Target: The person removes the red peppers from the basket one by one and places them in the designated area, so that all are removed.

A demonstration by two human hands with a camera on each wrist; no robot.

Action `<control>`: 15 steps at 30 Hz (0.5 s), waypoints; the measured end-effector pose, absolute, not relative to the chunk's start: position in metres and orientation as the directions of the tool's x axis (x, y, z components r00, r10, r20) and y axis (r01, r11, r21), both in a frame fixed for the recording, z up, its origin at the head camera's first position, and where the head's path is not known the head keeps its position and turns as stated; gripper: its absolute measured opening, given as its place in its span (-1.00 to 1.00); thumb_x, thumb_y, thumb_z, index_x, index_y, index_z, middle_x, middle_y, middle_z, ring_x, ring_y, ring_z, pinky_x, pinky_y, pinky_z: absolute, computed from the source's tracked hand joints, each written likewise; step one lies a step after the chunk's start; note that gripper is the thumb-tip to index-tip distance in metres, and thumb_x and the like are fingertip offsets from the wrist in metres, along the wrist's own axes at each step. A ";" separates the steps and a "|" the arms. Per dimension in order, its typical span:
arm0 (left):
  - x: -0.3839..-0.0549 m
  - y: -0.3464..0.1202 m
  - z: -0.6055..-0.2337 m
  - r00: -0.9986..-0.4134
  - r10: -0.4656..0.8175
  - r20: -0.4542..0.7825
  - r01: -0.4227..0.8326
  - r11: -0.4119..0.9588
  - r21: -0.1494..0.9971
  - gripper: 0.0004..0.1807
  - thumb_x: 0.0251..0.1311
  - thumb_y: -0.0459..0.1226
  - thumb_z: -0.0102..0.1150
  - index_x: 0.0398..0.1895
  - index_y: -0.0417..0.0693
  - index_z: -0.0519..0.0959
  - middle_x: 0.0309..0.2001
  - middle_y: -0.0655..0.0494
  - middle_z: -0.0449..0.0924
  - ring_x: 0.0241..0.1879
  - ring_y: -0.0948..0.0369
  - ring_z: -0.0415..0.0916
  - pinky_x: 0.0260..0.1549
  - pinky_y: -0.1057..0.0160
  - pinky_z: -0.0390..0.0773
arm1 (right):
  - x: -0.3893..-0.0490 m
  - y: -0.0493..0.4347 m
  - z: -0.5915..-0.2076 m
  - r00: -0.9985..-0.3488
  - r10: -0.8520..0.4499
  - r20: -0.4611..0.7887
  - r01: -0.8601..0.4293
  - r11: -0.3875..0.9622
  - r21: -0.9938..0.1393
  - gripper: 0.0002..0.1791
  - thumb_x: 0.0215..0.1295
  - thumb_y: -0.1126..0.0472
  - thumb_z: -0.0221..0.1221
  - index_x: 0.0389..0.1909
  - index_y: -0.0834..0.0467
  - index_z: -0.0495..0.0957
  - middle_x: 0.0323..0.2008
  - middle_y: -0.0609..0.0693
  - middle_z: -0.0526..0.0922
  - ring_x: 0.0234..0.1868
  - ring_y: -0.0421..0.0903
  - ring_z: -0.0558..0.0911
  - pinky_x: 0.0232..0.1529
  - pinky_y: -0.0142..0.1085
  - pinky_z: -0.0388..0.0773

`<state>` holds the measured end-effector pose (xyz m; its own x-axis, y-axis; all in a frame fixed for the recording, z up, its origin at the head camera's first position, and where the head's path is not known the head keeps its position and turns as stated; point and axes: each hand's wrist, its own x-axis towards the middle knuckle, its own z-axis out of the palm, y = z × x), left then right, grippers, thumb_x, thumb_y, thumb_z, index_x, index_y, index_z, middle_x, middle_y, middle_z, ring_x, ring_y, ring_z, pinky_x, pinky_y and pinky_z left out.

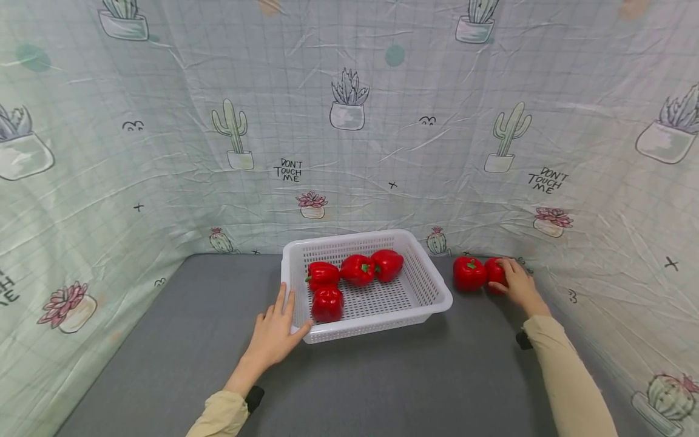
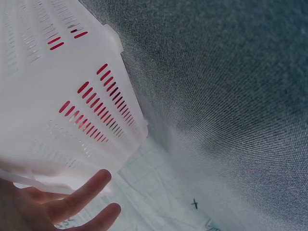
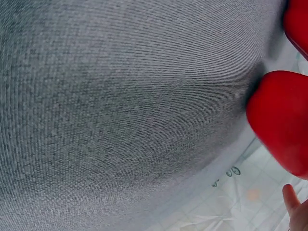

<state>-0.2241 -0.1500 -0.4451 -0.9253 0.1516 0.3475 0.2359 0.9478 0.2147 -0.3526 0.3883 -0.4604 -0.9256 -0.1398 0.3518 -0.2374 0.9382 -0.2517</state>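
Note:
Several red bell peppers, one of them a front pepper [image 1: 327, 303], lie in a white perforated plastic basket [image 1: 371, 318]. My left hand [image 1: 275, 334] rests at the basket's near left corner, its fingers straight and spread along the rim. Two of its fingers [image 2: 79, 197] show beside the basket wall in the left wrist view. Right of the basket, two more peppers sit side by side on the table. My right hand [image 1: 519, 285] holds the farther right pepper [image 1: 494, 274], thumb in front and fingers over its top. The other pepper [image 1: 468, 274] stands just left of it.
A grey cloth-covered table [image 1: 393, 382] carries everything. Pale sheets printed with cacti [image 1: 349, 103] hang behind it and along both sides. The right hand is close to the right-hand sheet [image 1: 617, 273].

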 end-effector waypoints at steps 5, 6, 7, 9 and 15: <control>-0.224 -0.150 -0.445 -0.926 0.148 0.348 0.233 0.948 0.216 -0.15 0.05 0.14 -0.01 0.29 -0.26 0.15 0.36 -0.21 -0.01 -0.07 -0.13 0.44 -0.21 -0.16 0.39 | -0.352 0.390 -0.464 -0.906 -0.160 0.391 -0.266 0.936 -0.232 -0.39 0.03 0.13 0.23 0.03 0.28 0.18 -0.09 0.33 0.31 -0.03 0.32 0.36 -0.23 0.27 0.26; -0.223 -0.150 -0.444 -0.926 0.148 0.347 0.233 0.948 0.217 -0.15 0.05 0.14 -0.01 0.29 -0.26 0.15 0.36 -0.21 -0.01 -0.08 -0.13 0.44 -0.21 -0.16 0.39 | -0.352 0.390 -0.464 -0.905 -0.160 0.393 -0.264 0.938 -0.226 -0.38 0.03 0.13 0.24 0.03 0.27 0.18 -0.10 0.32 0.32 -0.03 0.32 0.36 -0.23 0.27 0.26; -0.223 -0.150 -0.444 -0.926 0.149 0.347 0.234 0.947 0.218 -0.15 0.05 0.14 -0.01 0.29 -0.26 0.15 0.36 -0.21 -0.01 -0.08 -0.13 0.44 -0.20 -0.16 0.39 | -0.351 0.390 -0.464 -0.906 -0.158 0.393 -0.260 0.940 -0.221 -0.38 0.02 0.12 0.25 0.04 0.26 0.18 -0.09 0.32 0.32 -0.02 0.31 0.36 -0.22 0.27 0.26; -0.223 -0.150 -0.444 -0.925 0.152 0.348 0.237 0.947 0.218 -0.15 0.05 0.14 -0.01 0.29 -0.26 0.15 0.36 -0.21 -0.02 -0.08 -0.13 0.44 -0.20 -0.16 0.38 | -0.348 0.390 -0.462 -0.913 -0.150 0.379 -0.245 0.945 -0.218 -0.35 0.01 0.10 0.25 0.06 0.25 0.17 -0.07 0.32 0.31 0.00 0.30 0.34 -0.18 0.29 0.22; -0.223 -0.150 -0.444 -0.926 0.150 0.346 0.236 0.946 0.221 -0.15 0.06 0.14 -0.01 0.29 -0.26 0.14 0.36 -0.21 -0.02 -0.07 -0.13 0.44 -0.20 -0.16 0.39 | -0.344 0.390 -0.458 -0.943 -0.133 0.304 -0.203 0.955 -0.215 -0.23 -0.03 0.03 0.27 0.14 0.24 0.13 0.14 0.39 0.20 0.13 0.34 0.22 -0.09 0.34 0.13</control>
